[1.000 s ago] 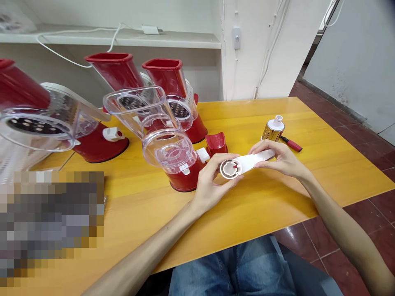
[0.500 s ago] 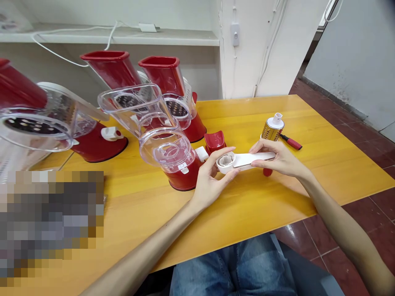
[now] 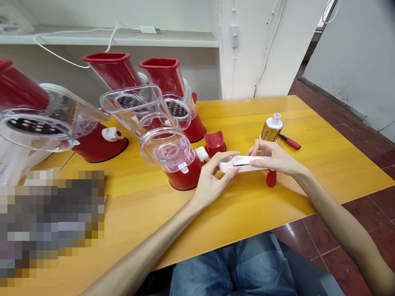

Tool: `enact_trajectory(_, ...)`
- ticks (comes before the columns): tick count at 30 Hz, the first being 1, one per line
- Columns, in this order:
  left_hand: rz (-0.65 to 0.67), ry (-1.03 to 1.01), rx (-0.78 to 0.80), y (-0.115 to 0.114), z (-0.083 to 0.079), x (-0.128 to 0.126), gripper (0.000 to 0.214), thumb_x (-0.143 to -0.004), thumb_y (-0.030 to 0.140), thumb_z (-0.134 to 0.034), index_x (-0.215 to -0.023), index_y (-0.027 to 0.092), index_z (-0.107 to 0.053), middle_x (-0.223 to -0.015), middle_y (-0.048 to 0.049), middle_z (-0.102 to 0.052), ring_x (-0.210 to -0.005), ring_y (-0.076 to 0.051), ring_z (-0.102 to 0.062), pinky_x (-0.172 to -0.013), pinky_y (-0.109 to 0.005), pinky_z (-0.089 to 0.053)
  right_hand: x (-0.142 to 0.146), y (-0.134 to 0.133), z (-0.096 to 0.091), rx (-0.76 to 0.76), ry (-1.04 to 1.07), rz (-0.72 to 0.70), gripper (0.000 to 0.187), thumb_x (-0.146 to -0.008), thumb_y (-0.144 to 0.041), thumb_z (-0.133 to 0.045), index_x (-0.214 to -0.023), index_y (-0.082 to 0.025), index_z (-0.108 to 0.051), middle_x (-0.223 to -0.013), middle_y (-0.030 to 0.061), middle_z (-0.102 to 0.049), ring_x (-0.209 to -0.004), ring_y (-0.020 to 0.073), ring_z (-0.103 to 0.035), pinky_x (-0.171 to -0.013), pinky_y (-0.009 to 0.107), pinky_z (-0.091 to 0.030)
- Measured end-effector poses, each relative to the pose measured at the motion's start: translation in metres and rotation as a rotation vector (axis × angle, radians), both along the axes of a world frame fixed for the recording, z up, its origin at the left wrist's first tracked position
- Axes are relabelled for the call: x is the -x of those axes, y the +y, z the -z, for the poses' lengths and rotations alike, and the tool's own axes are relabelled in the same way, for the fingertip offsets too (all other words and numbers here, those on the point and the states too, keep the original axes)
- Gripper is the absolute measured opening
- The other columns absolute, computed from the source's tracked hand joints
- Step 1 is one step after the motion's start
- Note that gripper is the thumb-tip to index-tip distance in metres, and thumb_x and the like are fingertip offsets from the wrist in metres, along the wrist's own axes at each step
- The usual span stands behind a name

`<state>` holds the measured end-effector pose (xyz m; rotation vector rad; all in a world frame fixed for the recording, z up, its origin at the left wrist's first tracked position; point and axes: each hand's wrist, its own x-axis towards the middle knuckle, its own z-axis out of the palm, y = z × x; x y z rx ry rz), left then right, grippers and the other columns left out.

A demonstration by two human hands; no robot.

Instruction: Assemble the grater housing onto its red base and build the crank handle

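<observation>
Both my hands hold a white plastic crank handle (image 3: 243,163) above the yellow table. My left hand (image 3: 212,174) pinches its round socket end, and my right hand (image 3: 274,160) wraps its flat arm. A red knob (image 3: 271,178) sticks down from the arm's underside, below my right hand. Just beyond my right hand, a gold metal grating drum with a white cap (image 3: 271,130) stands upright. A red-handled screwdriver (image 3: 290,142) lies next to it. Close to my left hand stands a rotary grater with a red base (image 3: 182,176).
Two more red-based graters with transparent bodies (image 3: 98,144) stand at the left and back, with a small red pusher (image 3: 214,144) beside them. A pixelated patch (image 3: 52,222) covers the lower left. Dark red floor tiles surround the table's right side.
My hands have rotated the handle, turning its socket end from facing me to nearly edge-on. The red knob has come into view and now points down. The drum and screwdriver stay in place.
</observation>
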<state>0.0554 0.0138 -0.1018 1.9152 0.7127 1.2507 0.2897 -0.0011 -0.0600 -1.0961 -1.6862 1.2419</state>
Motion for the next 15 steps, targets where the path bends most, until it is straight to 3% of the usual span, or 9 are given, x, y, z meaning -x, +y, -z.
enact_trajectory(6, 0.019, -0.019, 0.021, -0.0007, 0.0014, -0.0007, 0.038, -0.093, 0.035, -0.070, -0.130, 0.025, -0.067, -0.117, -0.0065, -0.073, -0.106, -0.021, -0.068, -0.095, -0.035, -0.053, 0.0025, -0.0020, 0.0012, 0.088, 0.095, 0.038, 0.040, -0.075, -0.043, -0.087, -0.082, -0.020, -0.056, -0.100, 0.0031, -0.068, -0.056, 0.0070, -0.057, -0.038, 0.019, -0.043)
enact_trajectory(15, 0.009, -0.010, -0.008, 0.0009, 0.0024, -0.0005, 0.038, -0.093, 0.035, -0.071, -0.129, 0.026, -0.069, -0.113, -0.0062, -0.073, -0.101, -0.021, -0.066, -0.091, -0.035, -0.052, 0.0025, -0.0037, 0.0003, 0.080, 0.080, 0.032, 0.038, -0.075, -0.040, -0.087, -0.084, -0.020, -0.055, -0.105, 0.0040, -0.065, -0.061, 0.0082, -0.058, -0.040, 0.020, -0.048)
